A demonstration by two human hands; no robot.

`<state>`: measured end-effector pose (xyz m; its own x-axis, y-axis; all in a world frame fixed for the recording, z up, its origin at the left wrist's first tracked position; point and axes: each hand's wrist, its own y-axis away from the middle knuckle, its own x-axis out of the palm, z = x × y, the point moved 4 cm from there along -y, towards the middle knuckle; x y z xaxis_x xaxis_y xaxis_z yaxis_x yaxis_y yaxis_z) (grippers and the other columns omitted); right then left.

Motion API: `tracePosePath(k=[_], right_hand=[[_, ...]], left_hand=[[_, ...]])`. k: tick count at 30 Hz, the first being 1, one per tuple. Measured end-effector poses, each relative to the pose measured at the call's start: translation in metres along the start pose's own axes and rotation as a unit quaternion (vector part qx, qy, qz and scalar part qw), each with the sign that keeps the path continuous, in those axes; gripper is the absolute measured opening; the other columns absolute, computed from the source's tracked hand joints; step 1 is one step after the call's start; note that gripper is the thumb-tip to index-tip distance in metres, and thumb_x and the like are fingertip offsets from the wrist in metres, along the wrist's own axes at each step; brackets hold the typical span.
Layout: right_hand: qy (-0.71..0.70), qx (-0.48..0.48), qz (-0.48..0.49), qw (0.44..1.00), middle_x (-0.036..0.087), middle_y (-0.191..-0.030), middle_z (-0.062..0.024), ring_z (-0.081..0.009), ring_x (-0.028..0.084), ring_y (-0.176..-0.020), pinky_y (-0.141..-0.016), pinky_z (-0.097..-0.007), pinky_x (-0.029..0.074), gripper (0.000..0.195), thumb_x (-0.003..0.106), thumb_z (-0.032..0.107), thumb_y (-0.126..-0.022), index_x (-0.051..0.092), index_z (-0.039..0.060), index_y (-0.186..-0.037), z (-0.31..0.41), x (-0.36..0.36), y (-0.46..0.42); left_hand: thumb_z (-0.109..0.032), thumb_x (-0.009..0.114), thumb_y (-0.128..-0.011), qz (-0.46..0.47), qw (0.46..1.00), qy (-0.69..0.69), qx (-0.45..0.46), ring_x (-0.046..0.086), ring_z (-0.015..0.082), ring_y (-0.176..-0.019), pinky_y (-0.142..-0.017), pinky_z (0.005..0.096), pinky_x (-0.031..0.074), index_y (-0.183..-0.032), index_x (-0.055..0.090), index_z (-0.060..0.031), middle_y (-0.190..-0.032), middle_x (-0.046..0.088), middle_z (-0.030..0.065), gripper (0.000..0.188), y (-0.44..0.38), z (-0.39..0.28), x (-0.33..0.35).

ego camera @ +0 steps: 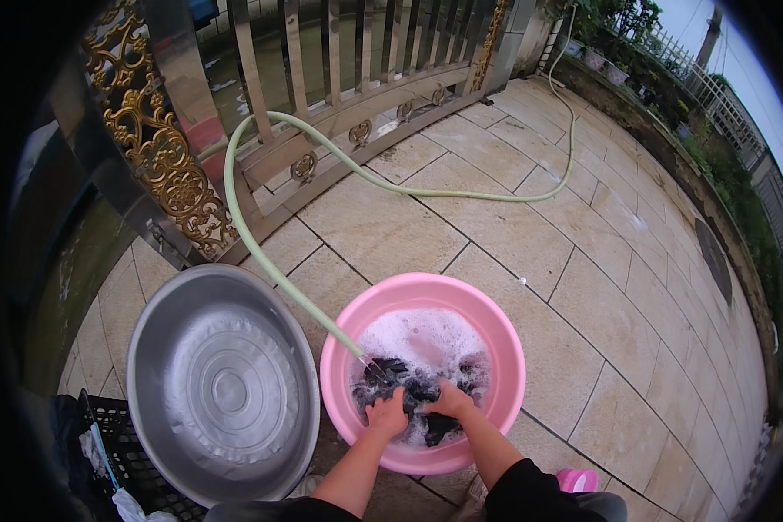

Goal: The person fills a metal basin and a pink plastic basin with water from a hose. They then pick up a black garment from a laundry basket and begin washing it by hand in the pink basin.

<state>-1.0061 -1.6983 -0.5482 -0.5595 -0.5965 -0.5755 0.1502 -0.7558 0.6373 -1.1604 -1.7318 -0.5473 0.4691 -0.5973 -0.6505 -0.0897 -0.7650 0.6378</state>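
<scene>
A round pink plastic basin point(512, 365) stands on the tiles, holding foamy water and dark wet cloth point(440, 427). My left hand point(389, 414) is in the basin's left part, its fingers on the dark cloth at the water's surface. Just to its right, my right hand point(450, 399) reaches into the same cloth, fingertips partly hidden by suds and fabric. Whether either hand grips the cloth is not clear. A pale green hose point(261, 251) bends over the basin's left rim, with water running from its end beside my left hand.
A large grey basin point(228, 391) lies left of the pink one, overlapping a black plastic crate point(127, 450) with cloth items. A small pink container point(577, 480) sits at lower right. Behind stands a metal gate point(339, 124) with gold ornament; the hose passes through its bars. A planted bed borders the right.
</scene>
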Motion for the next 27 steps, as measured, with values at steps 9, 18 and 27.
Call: tracePosePath(k=[9, 18, 27], right_hand=[[-0.206, -0.229, -0.167, 0.937, 0.052, -0.075, 0.0012, -0.0088, 0.048, -0.071, -0.064, -0.0233, 0.04, 0.033, 0.073, 0.015, -0.06, 0.049, 0.0074, -0.081, 0.12, -0.152, 0.121], [-0.271, -0.398, -0.362, 0.799, 0.052, -0.068, 0.0033, -0.0055, 0.047, -0.062, -0.056, -0.0205, 0.039, 0.029, 0.071, 0.014, -0.065, 0.046, 0.0084, -0.078, 0.23, -0.273, 0.211], [-0.231, -0.358, -0.325, 0.844, 0.044, -0.062, 0.0059, -0.0037, 0.04, -0.058, -0.05, -0.0187, 0.033, 0.031, 0.07, 0.017, -0.065, 0.04, 0.0096, -0.067, 0.199, -0.263, 0.174]], left_hand=[[-0.03, 0.063, -0.071, 0.06, 0.893, 0.408, 0.18, 0.056, 0.0193, -0.084, -0.076, 0.029, 0.041, -0.1, 0.056, -0.0038, -0.091, 0.06, 0.0106, 0.04, 0.023, -0.042, -0.057], [-0.007, 0.063, -0.071, -0.098, 0.751, 0.584, 0.293, 0.054, 0.0112, -0.07, -0.064, 0.0235, 0.043, -0.091, 0.056, 0.0031, -0.079, 0.059, 0.0053, 0.023, 0.136, -0.134, -0.261], [0.002, 0.059, -0.066, -0.126, 0.716, 0.596, 0.341, 0.053, 0.0106, -0.072, -0.065, 0.0228, 0.043, -0.093, 0.052, 0.0001, -0.081, 0.057, 0.0045, 0.028, 0.147, -0.15, -0.268]])
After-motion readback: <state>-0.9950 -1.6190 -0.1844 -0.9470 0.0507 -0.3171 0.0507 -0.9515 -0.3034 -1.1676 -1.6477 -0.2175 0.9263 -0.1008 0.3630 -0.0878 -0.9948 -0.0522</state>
